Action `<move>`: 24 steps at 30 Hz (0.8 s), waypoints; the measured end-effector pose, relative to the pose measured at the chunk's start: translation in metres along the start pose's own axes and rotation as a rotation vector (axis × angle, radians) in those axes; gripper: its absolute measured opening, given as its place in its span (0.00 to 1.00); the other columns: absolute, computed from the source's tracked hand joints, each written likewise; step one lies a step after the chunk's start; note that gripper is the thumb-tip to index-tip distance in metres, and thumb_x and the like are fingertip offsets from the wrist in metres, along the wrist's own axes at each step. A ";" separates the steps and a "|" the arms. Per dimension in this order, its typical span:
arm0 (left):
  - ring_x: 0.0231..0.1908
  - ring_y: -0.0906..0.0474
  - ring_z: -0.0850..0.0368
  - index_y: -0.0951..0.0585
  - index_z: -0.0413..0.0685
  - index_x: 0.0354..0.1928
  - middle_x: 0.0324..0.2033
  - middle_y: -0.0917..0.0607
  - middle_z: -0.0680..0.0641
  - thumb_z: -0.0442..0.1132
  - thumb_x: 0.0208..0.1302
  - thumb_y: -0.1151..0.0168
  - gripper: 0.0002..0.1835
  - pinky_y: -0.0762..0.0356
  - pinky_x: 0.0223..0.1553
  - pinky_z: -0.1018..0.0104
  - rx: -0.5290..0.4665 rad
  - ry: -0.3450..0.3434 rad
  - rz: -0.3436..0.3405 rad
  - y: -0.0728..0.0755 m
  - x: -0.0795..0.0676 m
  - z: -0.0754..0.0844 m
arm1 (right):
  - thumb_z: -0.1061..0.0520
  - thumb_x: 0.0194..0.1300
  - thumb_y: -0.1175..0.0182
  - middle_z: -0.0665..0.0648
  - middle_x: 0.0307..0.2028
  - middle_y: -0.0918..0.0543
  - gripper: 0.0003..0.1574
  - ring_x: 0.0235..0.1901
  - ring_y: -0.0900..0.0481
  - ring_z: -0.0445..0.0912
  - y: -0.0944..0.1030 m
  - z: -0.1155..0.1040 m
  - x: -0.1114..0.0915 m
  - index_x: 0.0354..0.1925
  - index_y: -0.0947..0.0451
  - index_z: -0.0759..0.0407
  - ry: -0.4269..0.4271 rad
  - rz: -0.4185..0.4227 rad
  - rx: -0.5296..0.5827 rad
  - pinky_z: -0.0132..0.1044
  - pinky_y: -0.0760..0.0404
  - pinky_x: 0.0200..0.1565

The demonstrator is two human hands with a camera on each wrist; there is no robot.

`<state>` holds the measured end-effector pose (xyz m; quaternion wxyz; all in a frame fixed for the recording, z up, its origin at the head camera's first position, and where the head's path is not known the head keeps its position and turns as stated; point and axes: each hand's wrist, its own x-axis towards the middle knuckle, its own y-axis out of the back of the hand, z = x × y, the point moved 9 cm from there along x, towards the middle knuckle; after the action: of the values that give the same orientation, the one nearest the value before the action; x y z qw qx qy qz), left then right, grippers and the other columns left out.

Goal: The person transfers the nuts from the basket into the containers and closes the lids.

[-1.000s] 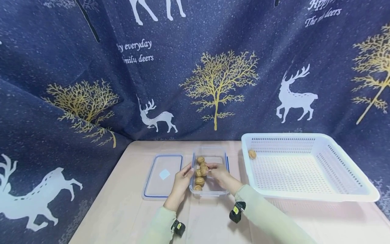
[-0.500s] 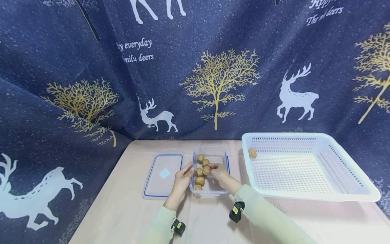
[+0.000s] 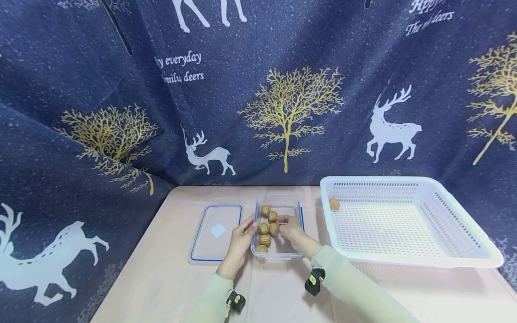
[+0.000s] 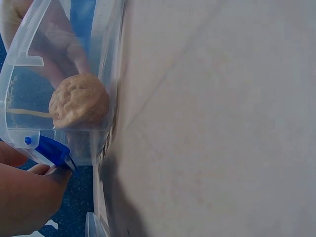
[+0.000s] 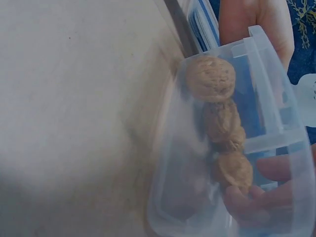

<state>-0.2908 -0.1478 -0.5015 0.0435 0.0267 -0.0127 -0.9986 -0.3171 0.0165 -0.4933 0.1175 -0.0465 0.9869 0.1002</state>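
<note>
A clear plastic food box (image 3: 278,256) with blue side latches stands on the table, several walnuts (image 3: 265,240) lined up along its left side. My right hand (image 3: 291,231) reaches into the box, its fingertips around a walnut (image 3: 273,229) beside that row. The right wrist view shows this walnut (image 5: 235,170) with a thumb and fingers at its lower end. Outside the box's left wall, my left hand (image 3: 240,244) holds the box at its rim. In the left wrist view that hand (image 4: 29,192) is right at a blue latch (image 4: 52,149).
A clear lid (image 3: 216,249) with a blue seal lies flat left of the box. To the right stands a large white perforated basket (image 3: 404,258), with one walnut (image 3: 334,204) in its back left corner. A dark blue printed cloth (image 3: 250,116) hangs behind the table.
My right hand has lowered its walnut into the box and slightly to the right, and the walnuts in the row now show more apart. The left hand has stayed in place.
</note>
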 end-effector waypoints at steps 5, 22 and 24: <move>0.66 0.39 0.35 0.31 0.38 0.65 0.65 0.32 0.34 0.36 0.71 0.47 0.23 0.41 0.68 0.46 0.009 0.007 0.003 0.000 -0.001 0.001 | 0.75 0.53 0.47 0.74 0.55 0.27 0.29 0.52 0.25 0.63 0.004 -0.010 -0.003 0.56 0.31 0.78 0.036 -0.021 -0.020 0.52 0.24 0.57; 0.66 0.39 0.35 0.31 0.37 0.65 0.65 0.32 0.34 0.38 0.71 0.47 0.24 0.42 0.68 0.45 0.030 0.008 0.001 0.000 -0.001 0.000 | 0.69 0.62 0.45 0.73 0.59 0.28 0.28 0.58 0.27 0.62 0.015 -0.057 -0.003 0.61 0.33 0.73 0.122 -0.078 0.030 0.51 0.28 0.63; 0.66 0.39 0.35 0.31 0.37 0.66 0.65 0.32 0.34 0.38 0.71 0.47 0.23 0.42 0.68 0.45 0.026 0.011 -0.002 -0.001 -0.001 0.000 | 0.68 0.63 0.45 0.73 0.58 0.27 0.27 0.58 0.27 0.62 0.019 -0.063 -0.002 0.61 0.32 0.73 0.138 -0.075 0.042 0.50 0.28 0.63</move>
<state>-0.2899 -0.1472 -0.5019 0.0422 0.0329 -0.0257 -0.9982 -0.3317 0.0220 -0.4298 0.0536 -0.0876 0.9922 0.0713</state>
